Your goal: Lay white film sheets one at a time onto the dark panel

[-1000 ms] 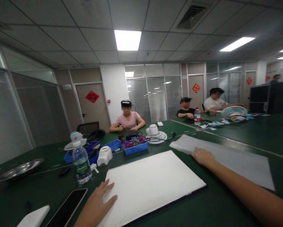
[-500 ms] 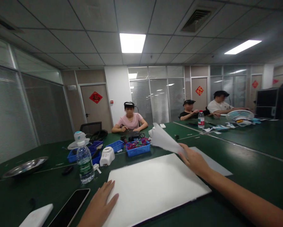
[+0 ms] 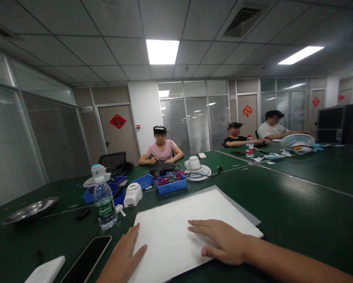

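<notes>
A large white paper pad lies flat in front of me on the green table. My left hand rests at its left edge, fingers spread, thumb on the paper. Over the pad's right front part is my right hand, open, its fingers stretched to the left and holding nothing. A shadow shows beneath these fingers; whether they touch the paper I cannot tell. A greyish sheet sticks out past the pad's far right edge.
Left of the pad are a phone, a white object and a water bottle. Farther back stand a white plastic housing, a blue tray of wires and a small fan. Several people sit across the table.
My right hand has let go of the lifted, curled sheet and moved left and nearer over the pad. No raised sheet shows now, and the fan is uncovered. My left hand stays put.
</notes>
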Action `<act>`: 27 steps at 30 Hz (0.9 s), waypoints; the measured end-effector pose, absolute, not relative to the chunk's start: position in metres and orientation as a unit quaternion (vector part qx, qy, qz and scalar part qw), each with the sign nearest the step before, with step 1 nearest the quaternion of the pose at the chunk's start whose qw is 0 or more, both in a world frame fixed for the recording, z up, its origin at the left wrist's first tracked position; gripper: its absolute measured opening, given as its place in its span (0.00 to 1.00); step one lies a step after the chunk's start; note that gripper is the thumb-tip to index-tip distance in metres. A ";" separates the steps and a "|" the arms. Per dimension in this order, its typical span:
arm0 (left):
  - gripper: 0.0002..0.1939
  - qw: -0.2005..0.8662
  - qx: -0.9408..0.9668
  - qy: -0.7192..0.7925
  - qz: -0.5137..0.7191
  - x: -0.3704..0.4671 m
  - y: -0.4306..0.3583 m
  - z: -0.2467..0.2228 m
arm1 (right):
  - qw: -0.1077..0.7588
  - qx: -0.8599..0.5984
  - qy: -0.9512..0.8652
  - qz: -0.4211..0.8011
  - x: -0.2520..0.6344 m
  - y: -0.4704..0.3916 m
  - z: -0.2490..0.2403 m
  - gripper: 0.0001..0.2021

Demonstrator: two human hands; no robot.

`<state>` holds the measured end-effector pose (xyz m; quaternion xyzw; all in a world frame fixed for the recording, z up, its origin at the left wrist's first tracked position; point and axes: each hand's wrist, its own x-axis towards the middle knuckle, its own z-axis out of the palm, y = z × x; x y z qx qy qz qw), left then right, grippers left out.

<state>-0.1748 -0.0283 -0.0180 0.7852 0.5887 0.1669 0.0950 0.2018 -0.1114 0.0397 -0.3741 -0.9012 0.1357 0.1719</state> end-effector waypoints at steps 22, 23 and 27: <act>0.33 0.109 0.798 0.576 0.143 -0.177 -0.019 -0.022 | 0.150 -0.326 -0.933 0.019 0.197 -0.109 0.029 0.29; 0.33 0.112 0.797 0.575 0.146 -0.177 -0.020 -0.022 | 0.157 -0.301 -0.940 -0.020 0.196 -0.110 0.030 0.27; 0.35 0.144 0.783 0.576 0.185 -0.175 -0.020 -0.020 | 0.210 -0.168 -0.933 -0.238 0.189 -0.112 0.026 0.13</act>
